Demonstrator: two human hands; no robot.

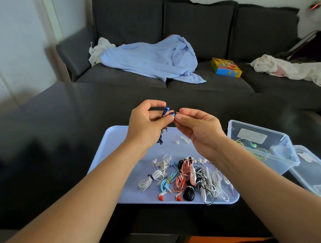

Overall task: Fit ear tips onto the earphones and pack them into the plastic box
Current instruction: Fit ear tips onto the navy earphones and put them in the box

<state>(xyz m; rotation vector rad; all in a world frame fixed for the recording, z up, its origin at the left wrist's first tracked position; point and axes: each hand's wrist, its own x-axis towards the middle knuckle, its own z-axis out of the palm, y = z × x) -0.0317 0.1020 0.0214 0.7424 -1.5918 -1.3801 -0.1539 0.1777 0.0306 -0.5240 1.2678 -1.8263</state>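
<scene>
Clearly mid-fitting: step in hand looks like pushing a tip onto a blue bud, held up over the bench (pixel 44 144), above the far end of the tray (pixel 106 155).

Largest first. One dark bench, carrying everything. One pale tray, rim showing at left. One clear box (pixel 261 144) to the right of the tray, open, with a yellow-green set already inside, so roughly one set packed. One lid (pixel 312 174) lying just beside the box, nearer right.

On the tray's near half, a heap of bundled earphones (pixel 184 177): seemingly about eight coils — white, light blue, pink with red buds, black, black-and-white, several more white at right; exact count hard to tell where cords overlap.

One blue earphone set (pixel 165 110) in the air, cord dangling toward the tray.

Left hand (pixel 146 124): fingers curled, pinching the blue buds between thumb and forefinger. Right hand (pixel 198 126): thumb and forefinger pressed together at the bud's nozzle, apparently pinching a tip, too small to see properly.

Loose white tips (pixel 182 139) on the tray's far part: about five showing, perhaps more hidden behind the right hand.

Next, probably: seating the tip fully with a firm, straight push, then the second bud, then into the box.
</scene>
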